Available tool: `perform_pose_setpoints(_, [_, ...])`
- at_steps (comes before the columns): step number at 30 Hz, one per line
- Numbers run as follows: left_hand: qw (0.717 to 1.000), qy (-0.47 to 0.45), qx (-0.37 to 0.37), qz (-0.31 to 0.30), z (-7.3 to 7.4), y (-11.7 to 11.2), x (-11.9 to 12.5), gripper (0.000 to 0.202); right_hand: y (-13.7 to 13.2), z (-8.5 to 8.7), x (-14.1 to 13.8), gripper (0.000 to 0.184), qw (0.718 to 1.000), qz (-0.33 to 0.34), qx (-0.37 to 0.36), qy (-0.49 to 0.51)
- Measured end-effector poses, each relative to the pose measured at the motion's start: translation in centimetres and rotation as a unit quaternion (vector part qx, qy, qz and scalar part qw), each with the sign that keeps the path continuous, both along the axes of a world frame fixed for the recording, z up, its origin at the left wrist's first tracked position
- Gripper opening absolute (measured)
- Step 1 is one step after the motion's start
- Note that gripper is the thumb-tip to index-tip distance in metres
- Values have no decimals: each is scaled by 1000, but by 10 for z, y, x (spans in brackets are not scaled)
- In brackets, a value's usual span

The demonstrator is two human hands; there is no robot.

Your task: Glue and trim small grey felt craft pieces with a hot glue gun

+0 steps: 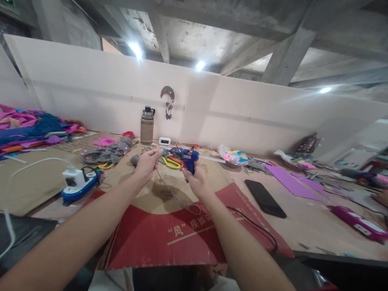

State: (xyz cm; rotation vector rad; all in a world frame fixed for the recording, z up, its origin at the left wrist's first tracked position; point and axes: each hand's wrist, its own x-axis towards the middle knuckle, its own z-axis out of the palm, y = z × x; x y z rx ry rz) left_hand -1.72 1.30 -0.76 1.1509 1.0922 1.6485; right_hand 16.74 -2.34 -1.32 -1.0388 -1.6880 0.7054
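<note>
My right hand (198,180) is wrapped round the handle of a blue hot glue gun (190,161), held level with its nozzle towards the left. A pale glue stick (214,159) juts from its back end. My left hand (147,165) is closed in a pinch near the nozzle. From its fingers a thin grey string (163,182) runs down to loose loops over the cardboard (142,238). Whether the fingertips hold anything more is too small to tell. Behind the glue gun lie yellow-handled scissors (171,164), partly hidden.
A water bottle (147,127) and small white clock (164,141) stand at the back. Grey felt pieces (106,152) and a blue power strip (80,190) lie left. To the right are a black phone (265,198), purple sheets (291,182) and a magenta device (359,222).
</note>
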Motion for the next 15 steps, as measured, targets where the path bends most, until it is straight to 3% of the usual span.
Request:
perform_pose_setpoints(6, [999,-25,-11,17,4,-1,-4,30,11,0,7,29,973,73,-86,202])
perform_pose_setpoints(11, [998,-54,-9,31,8,-2,-6,27,39,-17,28,25,992,-70,-79,72])
perform_pose_setpoints(15, [998,-55,-3,16,9,-3,-6,27,53,-30,43,15,993,-112,-42,5])
